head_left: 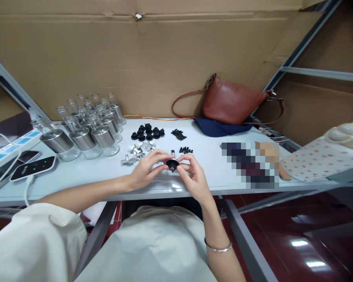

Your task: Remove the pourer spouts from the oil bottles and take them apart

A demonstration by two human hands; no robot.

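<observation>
Above the table's front edge, my left hand [147, 168] and my right hand [195, 178] hold one bottle pourer [173, 165] between them. Its round black stopper faces me, with a metal rim behind and a small black tip at the top. Both hands are closed, fingertips pinching the rim from either side. Just beyond my left hand lies a loose pile of silvery metal spouts [138, 152]. Behind that is a group of black ribbed stoppers [148, 133]. Small black caps [186, 150] and a heap of thin black pieces [179, 134] lie farther right.
Several glass bottles with steel sleeves [84, 139] stand at the left. A white device [33, 168] with a cable sits nearer. At the back right are a brown bag [232, 100] and a dark blue cap [220, 128]. A dotted white container [320, 156] stands far right.
</observation>
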